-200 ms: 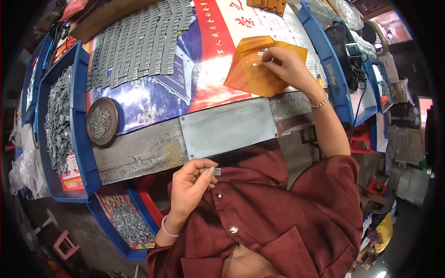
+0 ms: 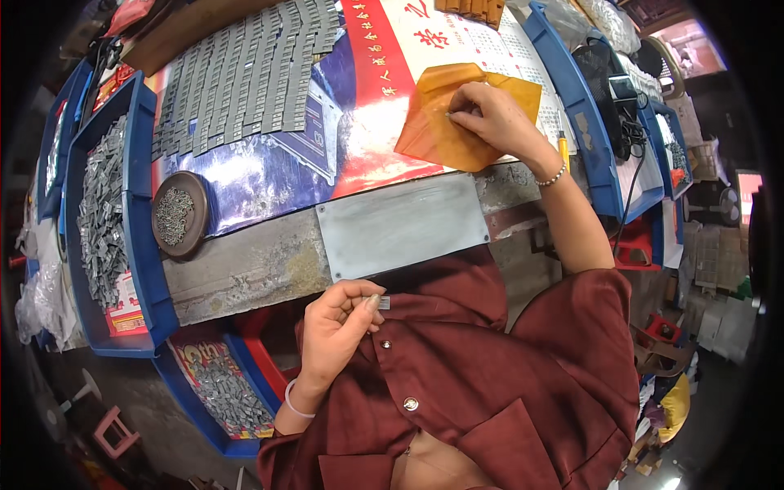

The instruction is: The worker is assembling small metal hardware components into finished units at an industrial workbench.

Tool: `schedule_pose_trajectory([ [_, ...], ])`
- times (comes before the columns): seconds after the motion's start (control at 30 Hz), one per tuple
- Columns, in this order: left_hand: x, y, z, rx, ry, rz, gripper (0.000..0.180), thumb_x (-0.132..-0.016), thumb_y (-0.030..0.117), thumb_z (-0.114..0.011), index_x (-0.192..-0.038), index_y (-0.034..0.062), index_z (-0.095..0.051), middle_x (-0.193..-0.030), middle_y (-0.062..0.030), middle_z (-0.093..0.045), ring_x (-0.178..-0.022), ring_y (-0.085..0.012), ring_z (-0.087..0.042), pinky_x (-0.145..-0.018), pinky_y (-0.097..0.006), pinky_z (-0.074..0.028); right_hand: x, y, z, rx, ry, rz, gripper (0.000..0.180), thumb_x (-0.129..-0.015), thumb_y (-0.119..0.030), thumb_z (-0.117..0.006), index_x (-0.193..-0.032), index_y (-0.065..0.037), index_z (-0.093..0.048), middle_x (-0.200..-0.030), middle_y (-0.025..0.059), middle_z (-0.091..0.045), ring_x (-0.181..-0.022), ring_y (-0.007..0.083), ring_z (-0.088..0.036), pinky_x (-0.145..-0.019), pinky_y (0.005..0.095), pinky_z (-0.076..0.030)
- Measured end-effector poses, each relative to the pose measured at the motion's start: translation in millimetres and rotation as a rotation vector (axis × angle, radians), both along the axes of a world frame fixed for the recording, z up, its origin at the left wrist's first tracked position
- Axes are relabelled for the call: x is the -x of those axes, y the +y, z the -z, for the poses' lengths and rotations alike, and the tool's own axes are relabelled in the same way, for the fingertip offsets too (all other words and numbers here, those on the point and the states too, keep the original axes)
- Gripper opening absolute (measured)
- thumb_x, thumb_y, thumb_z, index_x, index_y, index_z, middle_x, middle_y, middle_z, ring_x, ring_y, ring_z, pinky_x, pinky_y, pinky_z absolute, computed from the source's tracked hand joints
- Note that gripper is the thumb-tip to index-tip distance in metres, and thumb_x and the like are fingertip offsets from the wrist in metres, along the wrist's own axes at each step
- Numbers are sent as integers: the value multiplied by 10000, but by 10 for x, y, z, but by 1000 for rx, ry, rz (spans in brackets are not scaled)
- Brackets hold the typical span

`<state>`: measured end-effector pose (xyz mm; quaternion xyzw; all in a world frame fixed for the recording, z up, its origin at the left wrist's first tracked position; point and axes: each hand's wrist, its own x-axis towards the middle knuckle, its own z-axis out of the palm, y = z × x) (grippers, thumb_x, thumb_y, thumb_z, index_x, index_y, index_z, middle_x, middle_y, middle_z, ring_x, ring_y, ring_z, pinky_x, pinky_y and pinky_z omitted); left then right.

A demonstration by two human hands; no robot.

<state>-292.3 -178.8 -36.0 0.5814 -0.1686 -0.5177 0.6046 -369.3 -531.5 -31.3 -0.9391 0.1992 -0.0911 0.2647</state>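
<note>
The view comes from a wide fisheye lens worn on the person's head, the left one of a pair. It looks steeply down and forward, over the dark red shirt (image 2: 457, 359) to the desk (image 2: 237, 278), near enough that the left hand (image 2: 339, 327) and right hand (image 2: 498, 122) both show whole. Upright and unmirrored, it bends straight edges toward a dark round rim, with floor (image 2: 159, 416) farther off at the sides
</note>
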Motion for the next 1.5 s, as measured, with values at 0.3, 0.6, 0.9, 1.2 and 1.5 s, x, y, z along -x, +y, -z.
schedule_pose_trajectory([
  [0.3,2,40,44,21,41,-9,160,-928,57,-571,-1061,-25,-606,-814,-20,-630,-705,-54,-592,-626,-185,-478,-55,48,14,49,-11,-80,122,-803,-65,-625,-849,17,-547,-748,120,-605,-661,214,-592,-613,317,-474],
  [0.6,-23,39,45,38,57,5,165,-930,80,-579,-1059,-19,-608,-817,-16,-629,-707,-52,-588,-627,-187,-478,45,215,-77,-306,-187,142,237,-881,-64,-568,-1092,36,-604,-832,59,-640,-708,90,-561,-633,228,-456],
  [0.9,12,-128,0,107,-60,-159,155,-935,70,-572,-1051,-30,-599,-743,-13,-618,-641,-43,-566,-579,-178,-455,173,1508,-310,-1143,-248,57,81,-868,9,-598,-938,42,-576,-958,114,-620,-766,126,-611,-666,240,-520],
  [1.2,3,-111,14,86,-285,-205,104,-935,88,-573,-999,6,-587,-705,10,-599,-583,-17,-521,-509,-151,-404,133,1953,40,-1252,-401,-72,54,-900,-16,-595,-941,14,-578,-979,57,-539,-863,93,-530,-747,227,-452],
  [1.5,-26,-97,-10,139,-25,-178,90,-933,69,-555,-966,-11,-579,-683,18,-576,-578,-18,-507,-517,-176,-408,210,2006,23,-1485,-325,120,144,-964,-91,-515,-1051,17,-555,-917,59,-597,-724,74,-550,-674,216,-477],
])
